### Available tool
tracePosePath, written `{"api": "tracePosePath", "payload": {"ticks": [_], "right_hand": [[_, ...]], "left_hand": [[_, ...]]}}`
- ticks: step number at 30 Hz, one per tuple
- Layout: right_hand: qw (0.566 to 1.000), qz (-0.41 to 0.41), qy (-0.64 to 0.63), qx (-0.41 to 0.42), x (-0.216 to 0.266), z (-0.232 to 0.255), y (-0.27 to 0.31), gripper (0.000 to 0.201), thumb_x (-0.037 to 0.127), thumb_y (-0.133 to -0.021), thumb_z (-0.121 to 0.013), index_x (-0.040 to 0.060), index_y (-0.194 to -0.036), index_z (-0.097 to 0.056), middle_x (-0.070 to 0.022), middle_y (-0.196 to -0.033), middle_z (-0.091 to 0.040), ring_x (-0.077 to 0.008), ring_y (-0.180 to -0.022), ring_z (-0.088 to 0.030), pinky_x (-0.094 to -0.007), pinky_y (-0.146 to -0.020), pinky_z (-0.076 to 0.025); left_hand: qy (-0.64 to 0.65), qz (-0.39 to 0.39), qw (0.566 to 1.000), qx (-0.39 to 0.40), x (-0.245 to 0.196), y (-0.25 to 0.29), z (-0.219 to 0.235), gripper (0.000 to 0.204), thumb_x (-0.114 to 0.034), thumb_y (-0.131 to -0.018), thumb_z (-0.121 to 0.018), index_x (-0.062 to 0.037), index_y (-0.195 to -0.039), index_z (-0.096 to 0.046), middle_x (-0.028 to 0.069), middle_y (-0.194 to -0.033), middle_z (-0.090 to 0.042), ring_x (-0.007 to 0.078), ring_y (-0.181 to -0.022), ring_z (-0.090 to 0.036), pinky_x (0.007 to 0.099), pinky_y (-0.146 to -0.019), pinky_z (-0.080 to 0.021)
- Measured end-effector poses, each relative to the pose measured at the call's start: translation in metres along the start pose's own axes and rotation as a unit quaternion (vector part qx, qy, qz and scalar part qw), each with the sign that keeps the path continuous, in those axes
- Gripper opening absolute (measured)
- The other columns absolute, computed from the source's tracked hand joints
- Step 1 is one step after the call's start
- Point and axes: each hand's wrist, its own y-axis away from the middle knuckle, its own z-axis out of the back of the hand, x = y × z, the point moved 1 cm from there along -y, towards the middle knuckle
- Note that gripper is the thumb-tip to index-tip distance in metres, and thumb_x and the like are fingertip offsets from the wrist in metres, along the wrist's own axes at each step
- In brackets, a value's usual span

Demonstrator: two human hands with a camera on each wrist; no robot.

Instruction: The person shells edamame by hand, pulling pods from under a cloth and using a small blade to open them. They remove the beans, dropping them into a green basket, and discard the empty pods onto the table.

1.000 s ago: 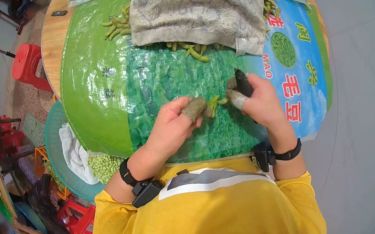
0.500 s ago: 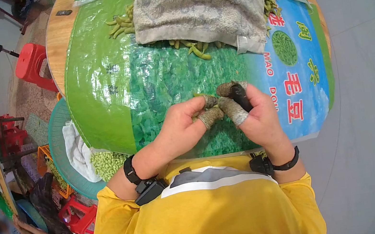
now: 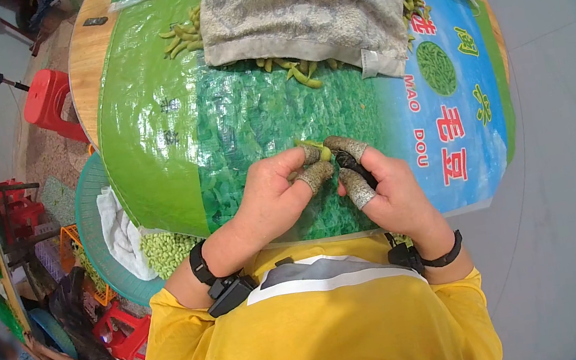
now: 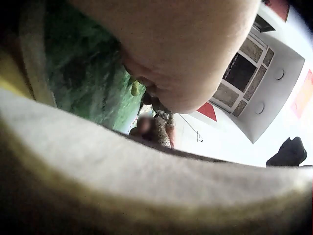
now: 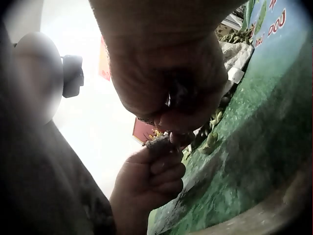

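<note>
In the head view my left hand [image 3: 269, 192] pinches a green edamame pod [image 3: 326, 153] between thumb and forefinger, over the printed green sheet [image 3: 249, 119]. Its thumb and forefinger are wrapped in greyish tape. Close on the right, my right hand [image 3: 396, 197] holds a slim black tool [image 3: 359, 169] across its fingers, the far end hidden in the palm. The taped right fingertips are right at the pod. A dark shiny part of the tool [image 5: 177, 93] shows under the palm in the right wrist view.
A grey towel [image 3: 299, 7] covers a heap of edamame pods [image 3: 185, 39] at the back of the table. Left of my lap stands a teal basket [image 3: 96, 231] with a white cloth [image 3: 123, 234] and shelled beans [image 3: 167, 252]. Red stools [image 3: 47, 100] stand further left.
A second ago the hands were apart, with a pod split open between them. They came together, and now a pod sits at the left fingertips with the right fingers against it.
</note>
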Motion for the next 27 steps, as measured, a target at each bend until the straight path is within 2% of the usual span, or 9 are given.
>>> {"api": "tracePosePath", "payload": {"ticks": [6,14,17,18,19,22,23,24,27], "right_hand": [[0.997,-0.030,-0.065,0.018,0.002,0.001,-0.001,0.045,-0.002,-0.084,-0.048,0.0033,-0.129,-0.045,-0.0006,-0.085,-0.058,-0.0071,-0.074,-0.054,-0.0215,-0.068,-0.045],[0.989,-0.067,-0.129,0.040,-0.007,-0.003,-0.008,0.045,0.002,-0.085,-0.046,0.0070,-0.130,-0.045,-0.0040,-0.081,-0.060,-0.0115,-0.066,-0.056,-0.0246,-0.063,-0.046],[0.921,-0.166,-0.340,0.091,-0.011,0.004,-0.013,0.043,0.003,-0.087,-0.045,0.0091,-0.130,-0.045,0.0000,-0.078,-0.057,-0.0074,-0.056,-0.049,-0.0209,-0.052,-0.041],[0.842,-0.231,-0.470,0.127,-0.011,0.006,-0.013,0.043,0.004,-0.088,-0.045,0.0100,-0.130,-0.045,0.0017,-0.077,-0.056,-0.0052,-0.051,-0.044,-0.0190,-0.047,-0.037],[0.842,-0.230,-0.471,0.127,-0.011,0.006,-0.013,0.043,0.004,-0.088,-0.045,0.0100,-0.130,-0.045,0.0017,-0.077,-0.056,-0.0052,-0.051,-0.044,-0.0190,-0.047,-0.037],[0.821,-0.249,-0.499,0.126,-0.010,0.005,-0.010,0.043,0.005,-0.088,-0.046,0.0109,-0.130,-0.045,0.0013,-0.075,-0.054,-0.0036,-0.048,-0.040,-0.0184,-0.042,-0.033],[0.885,-0.200,-0.408,0.105,-0.008,0.002,-0.007,0.042,0.005,-0.087,-0.046,0.0108,-0.129,-0.046,0.0010,-0.075,-0.055,-0.0036,-0.049,-0.041,-0.0184,-0.043,-0.034],[0.935,-0.148,-0.311,0.084,-0.006,0.000,-0.005,0.042,0.005,-0.087,-0.046,0.0107,-0.129,-0.046,0.0007,-0.076,-0.055,-0.0037,-0.050,-0.042,-0.0183,-0.044,-0.035],[0.983,-0.054,-0.163,0.060,0.005,-0.001,-0.002,0.042,0.003,-0.086,-0.047,0.0105,-0.127,-0.048,0.0004,-0.077,-0.056,-0.0035,-0.051,-0.044,-0.0180,-0.045,-0.036]], "left_hand": [[-0.022,0.008,1.000,-0.012,-0.003,-0.001,0.001,0.019,-0.010,-0.082,-0.059,-0.0008,-0.098,-0.062,0.0139,-0.080,-0.064,0.0164,-0.069,-0.061,0.0286,-0.064,-0.048],[-0.177,-0.080,0.980,-0.036,-0.001,-0.002,0.005,0.018,-0.010,-0.081,-0.059,-0.0012,-0.096,-0.062,0.0137,-0.074,-0.062,0.0177,-0.063,-0.059,0.0312,-0.058,-0.047],[-0.104,-0.090,0.990,-0.028,0.004,-0.002,0.007,0.016,-0.013,-0.083,-0.059,-0.0009,-0.095,-0.062,0.0085,-0.070,-0.062,0.0164,-0.060,-0.057,0.0316,-0.054,-0.045],[0.124,0.060,0.991,0.007,0.004,-0.002,0.009,0.016,-0.013,-0.084,-0.059,-0.0011,-0.094,-0.062,0.0058,-0.071,-0.062,0.0154,-0.062,-0.057,0.0304,-0.054,-0.045],[0.341,0.206,0.916,0.041,0.004,0.000,0.010,0.015,-0.014,-0.086,-0.060,-0.0012,-0.093,-0.062,0.0032,-0.071,-0.062,0.0144,-0.063,-0.058,0.0292,-0.053,-0.044],[0.521,0.181,0.822,0.140,0.011,-0.003,0.010,0.015,-0.015,-0.087,-0.060,-0.0016,-0.094,-0.062,-0.0015,-0.072,-0.059,0.0092,-0.060,-0.053,0.0240,-0.051,-0.040],[0.521,0.182,0.822,0.142,0.008,-0.003,0.006,0.015,-0.015,-0.087,-0.060,-0.0016,-0.094,-0.062,-0.0015,-0.072,-0.059,0.0092,-0.060,-0.053,0.0240,-0.051,-0.040],[0.384,0.142,0.908,0.084,-0.004,-0.003,0.000,0.015,-0.016,-0.088,-0.059,-0.0021,-0.094,-0.062,-0.0020,-0.070,-0.057,0.0072,-0.058,-0.050,0.0223,-0.049,-0.038],[0.151,0.018,0.988,0.003,-0.001,-0.007,-0.008,0.017,-0.019,-0.090,-0.056,-0.0031,-0.094,-0.061,-0.0028,-0.067,-0.054,0.0043,-0.054,-0.045,0.0199,-0.047,-0.033]]}}
